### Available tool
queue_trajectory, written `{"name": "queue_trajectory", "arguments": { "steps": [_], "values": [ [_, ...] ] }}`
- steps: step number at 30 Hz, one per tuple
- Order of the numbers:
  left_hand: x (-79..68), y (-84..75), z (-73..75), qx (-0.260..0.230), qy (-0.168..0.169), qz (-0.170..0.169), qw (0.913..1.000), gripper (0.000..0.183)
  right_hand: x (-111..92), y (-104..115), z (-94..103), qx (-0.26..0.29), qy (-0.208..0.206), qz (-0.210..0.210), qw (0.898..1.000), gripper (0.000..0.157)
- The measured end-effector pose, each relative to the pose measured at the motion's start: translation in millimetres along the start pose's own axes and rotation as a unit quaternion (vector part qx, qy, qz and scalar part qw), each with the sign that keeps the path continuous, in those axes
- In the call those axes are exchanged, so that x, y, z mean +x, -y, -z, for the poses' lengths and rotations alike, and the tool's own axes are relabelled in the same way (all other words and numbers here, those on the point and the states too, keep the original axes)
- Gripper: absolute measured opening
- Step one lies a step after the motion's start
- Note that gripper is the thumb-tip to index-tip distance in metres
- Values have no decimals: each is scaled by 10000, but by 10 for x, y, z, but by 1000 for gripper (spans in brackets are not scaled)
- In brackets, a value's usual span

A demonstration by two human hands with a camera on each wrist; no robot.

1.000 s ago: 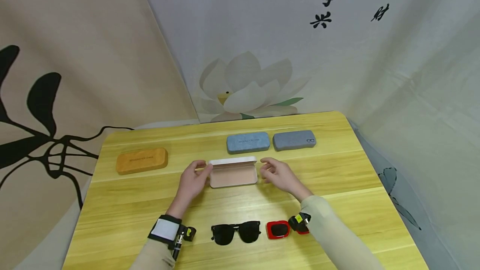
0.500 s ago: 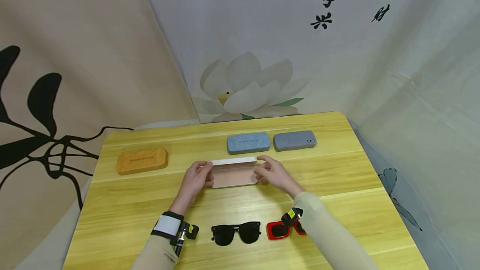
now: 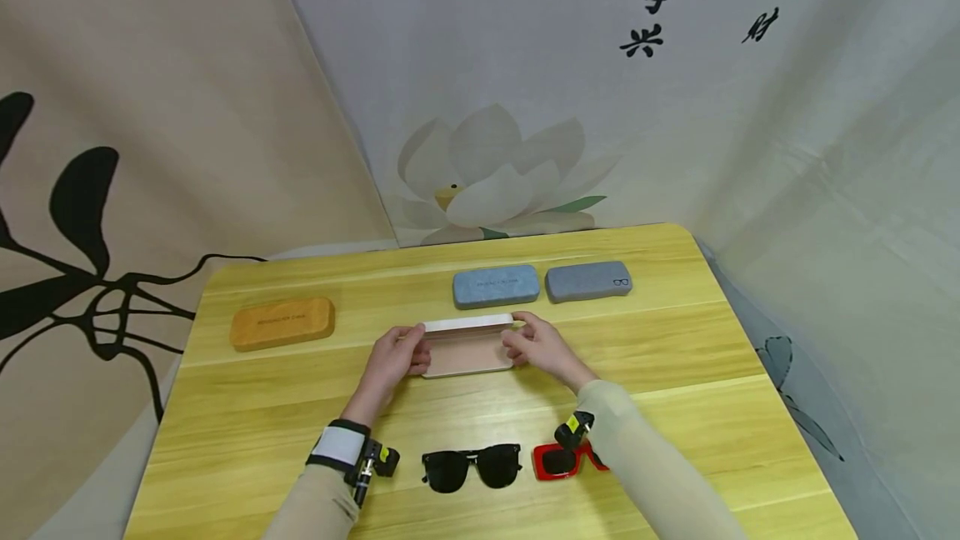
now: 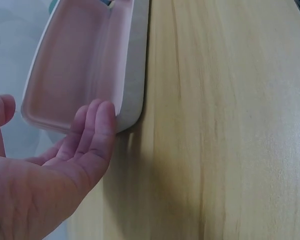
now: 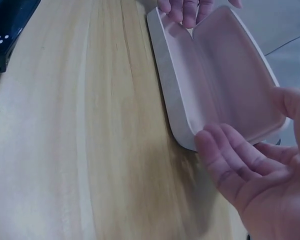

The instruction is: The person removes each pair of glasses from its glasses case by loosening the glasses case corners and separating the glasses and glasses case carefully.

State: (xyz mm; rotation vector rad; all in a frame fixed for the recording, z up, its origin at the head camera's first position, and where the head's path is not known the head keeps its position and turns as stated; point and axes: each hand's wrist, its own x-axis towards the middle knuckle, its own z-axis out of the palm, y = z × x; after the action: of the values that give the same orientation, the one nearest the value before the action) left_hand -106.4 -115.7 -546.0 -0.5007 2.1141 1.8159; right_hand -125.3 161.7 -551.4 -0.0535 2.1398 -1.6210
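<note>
A white glasses case [image 3: 467, 357] with pink lining stands with its lid raised at the middle of the table. My left hand [image 3: 393, 358] holds its left end; in the left wrist view the fingertips [image 4: 106, 112] lie against the end wall, while the thumb looks apart from the lid. At the opposite end my right hand [image 3: 546, 350] grips the case, its thumb [image 5: 286, 100] on the lid's edge and several fingers against the end of the base. The pink interior [image 5: 235, 75] shows nothing inside.
Black sunglasses [image 3: 471, 468] lie near the front. Red-framed sunglasses [image 3: 558, 462] are partly hidden by the right wrist camera. Behind the case lie a blue case [image 3: 497, 287] and a grey case [image 3: 588, 282]; an orange case [image 3: 282, 323] lies at left on the wooden table [image 3: 675, 340].
My right hand has moved left onto the case's right end. My left hand has closed in on the left end, and the case has shifted very slightly right. More of the red sunglasses shows.
</note>
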Motion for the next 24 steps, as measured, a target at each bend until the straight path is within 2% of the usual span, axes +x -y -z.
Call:
{"name": "queue_trajectory", "arguments": {
  "steps": [14, 19, 24],
  "values": [
    [50, 35, 3, 139, 10, -8, 9999, 50, 82, 23, -55, 90, -121, -164, 9998, 58],
    [62, 44, 10, 317, 54, -52, 9995, 54, 114, 29, -68, 161, -243, -212, 9994, 51],
    [58, 21, 15, 310, 87, 46, 9995, 56, 146, 34, -82, 367, -340, -261, 9984, 43]
  ]
}}
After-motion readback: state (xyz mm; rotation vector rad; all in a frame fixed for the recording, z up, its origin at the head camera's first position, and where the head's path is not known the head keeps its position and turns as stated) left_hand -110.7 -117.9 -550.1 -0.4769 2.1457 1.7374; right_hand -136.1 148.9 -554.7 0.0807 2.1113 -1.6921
